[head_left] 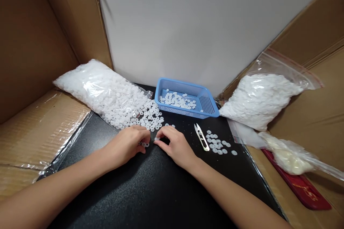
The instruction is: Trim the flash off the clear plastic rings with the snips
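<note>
My left hand [128, 144] rests on the black table [150, 193], fingers curled over a few small white plastic rings [145, 144]. My right hand [174, 144] sits just beside it, its fingertips pinching one small white ring [157, 139]. Behind both hands lies a spill of loose white rings [152, 116] from an open clear bag [102, 91]. A blue mesh basket [206, 105] farther back holds several finished white pieces.
Thread snips [201, 136] lie right of my right hand, next to a small group of flat white discs [218, 144]. A bag of white parts [259, 98] and a smaller bag [288, 155] lie at right. Cardboard walls surround the table; a red case [306, 189] is at right.
</note>
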`<state>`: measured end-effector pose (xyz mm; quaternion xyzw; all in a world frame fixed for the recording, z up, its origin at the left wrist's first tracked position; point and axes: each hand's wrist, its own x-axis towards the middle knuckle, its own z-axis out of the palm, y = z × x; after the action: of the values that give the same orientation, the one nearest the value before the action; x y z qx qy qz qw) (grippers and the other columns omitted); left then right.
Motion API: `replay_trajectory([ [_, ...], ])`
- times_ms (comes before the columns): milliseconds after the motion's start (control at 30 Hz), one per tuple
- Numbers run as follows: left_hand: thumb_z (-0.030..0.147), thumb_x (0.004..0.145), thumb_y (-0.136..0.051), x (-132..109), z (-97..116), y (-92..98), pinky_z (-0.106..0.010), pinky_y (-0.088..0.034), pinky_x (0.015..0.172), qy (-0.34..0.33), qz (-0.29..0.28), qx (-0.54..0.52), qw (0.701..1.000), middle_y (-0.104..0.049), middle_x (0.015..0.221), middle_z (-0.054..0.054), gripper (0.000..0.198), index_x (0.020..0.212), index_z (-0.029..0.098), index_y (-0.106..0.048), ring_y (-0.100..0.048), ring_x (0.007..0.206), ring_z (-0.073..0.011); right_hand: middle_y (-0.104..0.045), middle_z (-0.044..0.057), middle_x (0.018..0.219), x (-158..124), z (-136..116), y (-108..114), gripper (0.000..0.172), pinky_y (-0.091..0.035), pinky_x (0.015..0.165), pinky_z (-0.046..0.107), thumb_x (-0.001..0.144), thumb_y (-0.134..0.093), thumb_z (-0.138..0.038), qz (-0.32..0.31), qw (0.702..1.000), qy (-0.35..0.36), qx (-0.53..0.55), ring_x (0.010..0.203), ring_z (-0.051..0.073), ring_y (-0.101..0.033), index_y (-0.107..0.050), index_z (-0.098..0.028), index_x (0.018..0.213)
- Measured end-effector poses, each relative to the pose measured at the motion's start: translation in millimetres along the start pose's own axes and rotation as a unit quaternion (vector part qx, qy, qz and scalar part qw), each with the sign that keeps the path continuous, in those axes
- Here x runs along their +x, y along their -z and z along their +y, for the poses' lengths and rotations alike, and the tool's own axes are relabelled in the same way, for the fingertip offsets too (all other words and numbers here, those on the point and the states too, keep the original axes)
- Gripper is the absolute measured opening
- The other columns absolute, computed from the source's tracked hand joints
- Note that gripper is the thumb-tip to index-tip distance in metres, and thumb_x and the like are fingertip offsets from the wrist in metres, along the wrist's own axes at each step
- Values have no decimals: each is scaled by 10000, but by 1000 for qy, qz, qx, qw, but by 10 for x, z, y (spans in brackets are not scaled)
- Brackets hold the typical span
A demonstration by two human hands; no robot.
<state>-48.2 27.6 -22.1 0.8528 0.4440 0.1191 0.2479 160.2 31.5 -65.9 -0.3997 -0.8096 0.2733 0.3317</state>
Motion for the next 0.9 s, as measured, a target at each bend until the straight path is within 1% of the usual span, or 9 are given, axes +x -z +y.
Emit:
replay_trajectory([
  [67,-17,725,-631,-12,10,-21,-260,-410,642,-10,-5,-3,1000,-647,793,-10,208,752,189,-626,-613,737,-182,-641,12,810,-16,9,38,177,-491,748,339,860,-684,-104,-6,1000,-4,-2,807,203,-596,-570,-225,798],
  [233,25,777,-627,-67,-5,-94,-268,-411,631,-16,3,-1,1000,-638,824,-18,167,772,191,-635,-618,731,-185,-624,-4,797,-45,15,157,179,-473,618,277,857,-656,-86,-15,1000,-24,2,695,158,-591,-583,-219,761],
  [367,20,790,-618,-86,-22,-107,-265,-406,622,-30,3,-6,1000,-641,835,-16,175,789,195,-627,-617,719,-180,-629,-1,794,-37,8,218,148,-495,639,287,892,-630,-105,0,999,-34,1,712,164,-619,-610,-220,800],
  [467,10,794,-605,-86,-31,-110,-272,-405,626,-44,3,-6,999,-640,834,-18,190,802,199,-625,-613,710,-184,-644,6,811,-28,9,191,92,-516,639,288,900,-666,-149,-3,1000,-23,1,732,174,-640,-645,-224,852],
  [533,18,816,-587,-84,-29,-124,-279,-411,634,-56,4,-4,998,-637,832,-24,185,810,199,-625,-615,724,-194,-663,15,831,-24,15,144,74,-535,674,302,900,-676,-152,-15,1000,-7,-2,765,186,-655,-672,-224,885],
  [633,51,883,-537,-80,-5,-174,-290,-430,657,-75,6,1,997,-635,835,-38,180,827,195,-629,-612,749,-204,-702,44,893,-26,25,69,111,-551,757,345,908,-653,-126,-34,999,23,-12,837,214,-668,-702,-224,930],
  [733,71,943,-468,-71,34,-241,-300,-445,688,-94,12,-4,996,-635,841,-50,230,822,190,-624,-601,763,-204,-725,59,926,-42,37,36,159,-547,792,370,921,-625,-112,-41,998,42,-23,871,233,-667,-719,-237,950],
  [833,67,939,-481,-60,54,-263,-289,-455,689,-101,20,-23,994,-637,841,-46,230,803,189,-622,-609,756,-191,-725,49,894,-61,61,57,150,-550,778,355,916,-639,-112,-29,999,36,-27,846,225,-677,-715,-240,937],
  [900,61,912,-525,-51,45,-226,-277,-464,683,-93,29,-41,994,-645,855,-42,198,802,187,-630,-622,752,-181,-713,42,877,-64,82,83,131,-551,768,342,901,-663,-112,-15,999,22,-28,829,217,-681,-707,-235,906],
])
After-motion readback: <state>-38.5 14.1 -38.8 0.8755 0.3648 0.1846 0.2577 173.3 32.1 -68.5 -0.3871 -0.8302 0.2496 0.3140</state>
